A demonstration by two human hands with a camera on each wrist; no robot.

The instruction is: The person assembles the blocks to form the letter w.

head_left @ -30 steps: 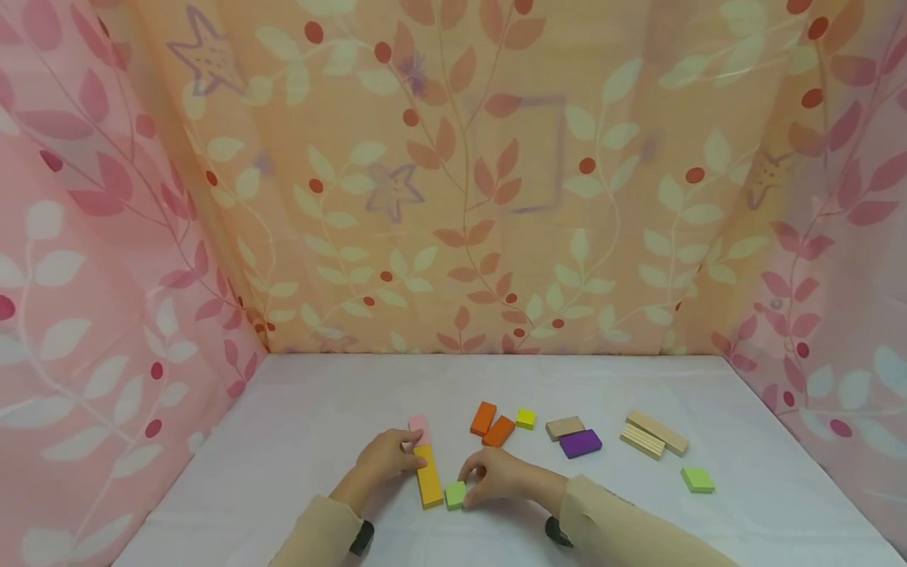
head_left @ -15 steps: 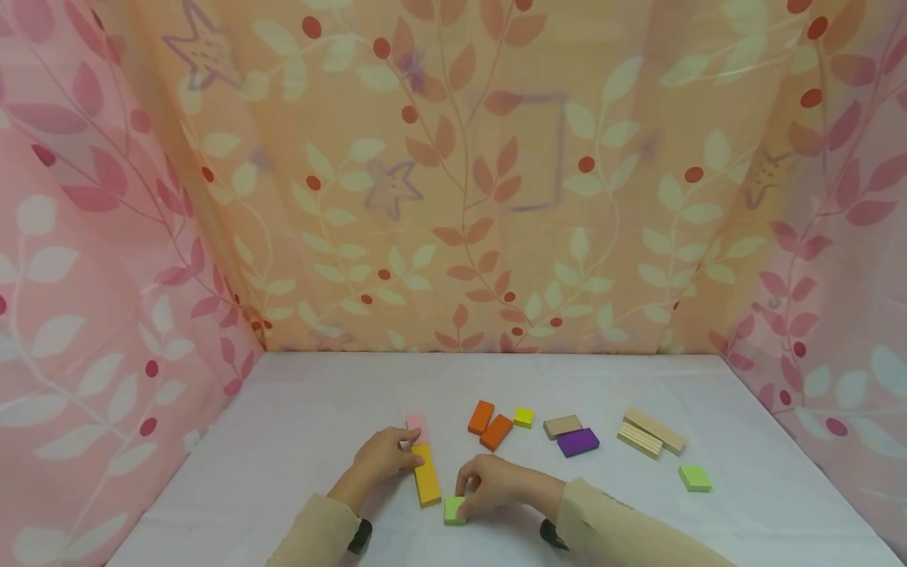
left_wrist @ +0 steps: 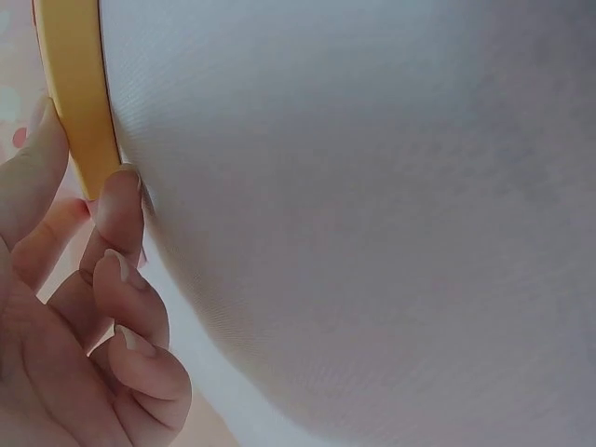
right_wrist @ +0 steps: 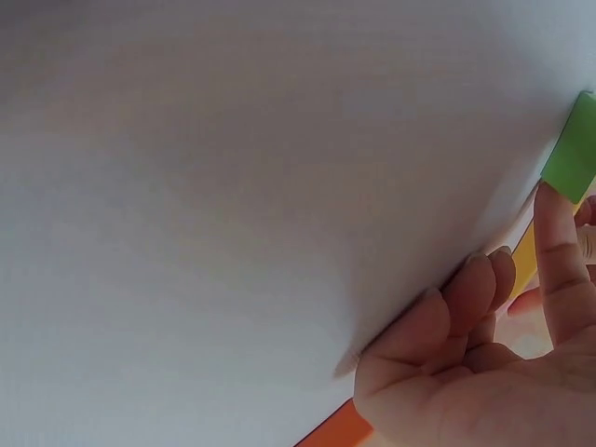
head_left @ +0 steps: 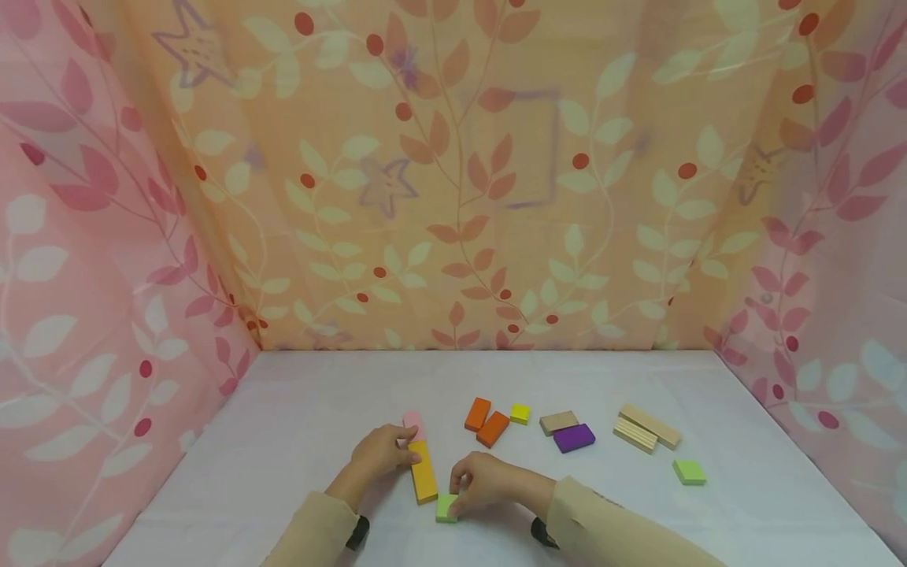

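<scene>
A pink block (head_left: 413, 424) and a longer yellow-orange block (head_left: 424, 478) lie end to end on the white table. My left hand (head_left: 381, 453) is at their left side, its thumb against the yellow-orange block (left_wrist: 79, 88) and its index finger reaching to the pink one. The left wrist view has another fingertip close at the yellow-orange block's edge. A light green block (head_left: 446, 509) sits just off the near right corner of the yellow-orange block. My right hand (head_left: 485, 482) pinches it with thumb and index finger; the thumb tip meets the green block's edge (right_wrist: 570, 154).
Farther back lie two orange blocks (head_left: 478, 414), a small yellow block (head_left: 520, 413), a tan block (head_left: 559, 423) touching a purple one (head_left: 575, 438), and two pale wooden pieces (head_left: 648, 426). Another green block (head_left: 689, 472) lies at the right. Patterned cloth (head_left: 496, 236) encloses the table.
My right hand has drawn the green block toward me and a little left, from beside the yellow-orange block to near its near end. The left hand keeps its place; the head view shifts slightly.
</scene>
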